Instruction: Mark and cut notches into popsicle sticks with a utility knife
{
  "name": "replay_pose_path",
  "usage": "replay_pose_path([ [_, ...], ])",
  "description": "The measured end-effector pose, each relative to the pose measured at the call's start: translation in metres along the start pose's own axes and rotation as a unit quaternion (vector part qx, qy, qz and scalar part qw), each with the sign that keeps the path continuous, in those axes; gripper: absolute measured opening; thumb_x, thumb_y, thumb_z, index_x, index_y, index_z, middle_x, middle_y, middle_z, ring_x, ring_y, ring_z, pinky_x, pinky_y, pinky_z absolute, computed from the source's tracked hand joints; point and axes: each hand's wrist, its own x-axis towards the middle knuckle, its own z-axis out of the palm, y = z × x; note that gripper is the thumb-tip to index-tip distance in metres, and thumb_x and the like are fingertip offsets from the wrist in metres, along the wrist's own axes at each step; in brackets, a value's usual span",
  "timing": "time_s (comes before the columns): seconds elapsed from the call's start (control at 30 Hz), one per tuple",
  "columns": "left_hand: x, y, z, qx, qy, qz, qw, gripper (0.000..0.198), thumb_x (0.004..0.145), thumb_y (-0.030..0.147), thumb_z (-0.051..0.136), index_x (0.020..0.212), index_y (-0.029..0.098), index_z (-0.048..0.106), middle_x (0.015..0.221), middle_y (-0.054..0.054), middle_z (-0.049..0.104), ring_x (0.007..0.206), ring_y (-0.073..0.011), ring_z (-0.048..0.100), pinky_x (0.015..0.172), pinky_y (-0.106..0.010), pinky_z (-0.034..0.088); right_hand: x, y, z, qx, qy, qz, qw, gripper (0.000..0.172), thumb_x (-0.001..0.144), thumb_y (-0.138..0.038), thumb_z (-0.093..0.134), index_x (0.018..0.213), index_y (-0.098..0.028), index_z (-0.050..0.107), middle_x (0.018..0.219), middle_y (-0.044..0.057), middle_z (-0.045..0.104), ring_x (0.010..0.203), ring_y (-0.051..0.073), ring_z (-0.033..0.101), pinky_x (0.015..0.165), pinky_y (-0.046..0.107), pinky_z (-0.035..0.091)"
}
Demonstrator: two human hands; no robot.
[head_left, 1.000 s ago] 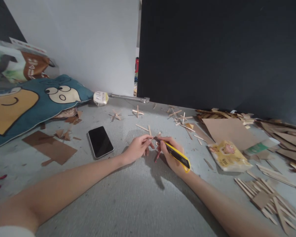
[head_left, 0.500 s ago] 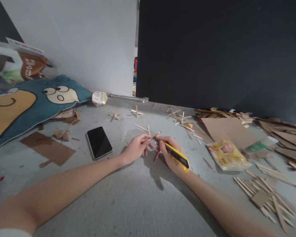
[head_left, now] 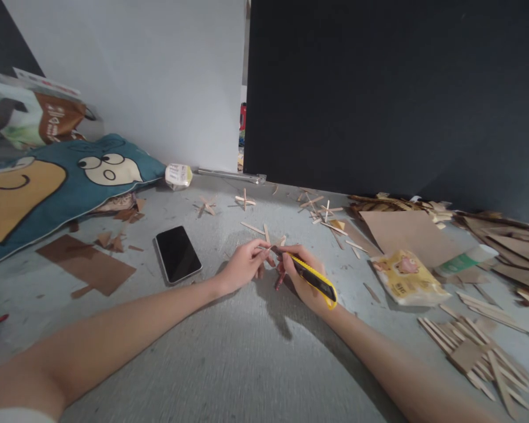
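Observation:
My right hand [head_left: 307, 276] is closed round a yellow and black utility knife [head_left: 312, 278], whose blade points left toward my other fingertips. My left hand [head_left: 245, 265] pinches a small, thin piece, perhaps wood, at the tip of the blade; most of it is hidden by the fingers. Below the blade, a dark reddish stick-like thing [head_left: 280, 278] shows beside my right fingers. Just beyond both hands, thin wooden sticks [head_left: 267, 233] lie on the grey table [head_left: 211, 364].
A black phone [head_left: 177, 254] lies left of my hands, near brown cardboard [head_left: 88, 264] and a teal cushion [head_left: 79, 188]. Small crossed-stick pieces [head_left: 245, 200] stand behind. On the right are a yellow tissue pack [head_left: 406, 279], a glue tube [head_left: 466, 259] and a stick pile [head_left: 476, 352].
The knife and my right hand have shifted very slightly to the left, bringing the blade closer to my left fingertips. My left hand has hardly moved.

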Motion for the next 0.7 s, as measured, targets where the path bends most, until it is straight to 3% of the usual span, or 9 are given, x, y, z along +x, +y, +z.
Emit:
replay_pose_path([
  [0.1, -0.0001, 0.0012, 0.0001, 0.001, 0.001, -0.002, 1.000, 0.043, 0.096, 0.056, 0.057, 0.113, 0.017, 0.059, 0.085, -0.003, 0.070, 0.048, -0.0089, 0.055, 0.045, -0.022, 0.041, -0.0002, 0.0005, 0.0003, 0.016, -0.005, 0.012, 1.000, 0.035, 0.100, -0.054, 0.057, 0.110, -0.023, 0.070, 0.074, 0.002, 0.072, 0.053, 0.015, 0.068, 0.051, 0.026, 0.054],
  [0.3, -0.0004, 0.0047, 0.0010, 0.001, 0.001, -0.006, 1.000, 0.043, 0.097, 0.056, 0.057, 0.114, 0.017, 0.059, 0.085, -0.003, 0.071, 0.048, -0.0091, 0.056, 0.045, -0.022, 0.041, 0.0023, -0.0028, 0.0000, -0.028, 0.049, 0.000, 0.998, 0.035, 0.098, -0.053, 0.058, 0.107, -0.022, 0.071, 0.075, 0.004, 0.074, 0.063, 0.019, 0.072, 0.056, 0.027, 0.054],
  [0.7, -0.0005, 0.0020, 0.0005, 0.022, 0.007, -0.002, 1.000, 0.037, 0.098, 0.051, 0.054, 0.111, 0.017, 0.061, 0.084, -0.003, 0.072, 0.049, -0.0099, 0.056, 0.047, -0.023, 0.043, 0.0020, 0.0025, -0.0004, -0.042, 0.015, -0.017, 0.999, 0.031, 0.102, -0.048, 0.056, 0.110, -0.022, 0.070, 0.077, 0.003, 0.074, 0.060, 0.016, 0.071, 0.061, 0.027, 0.054],
])
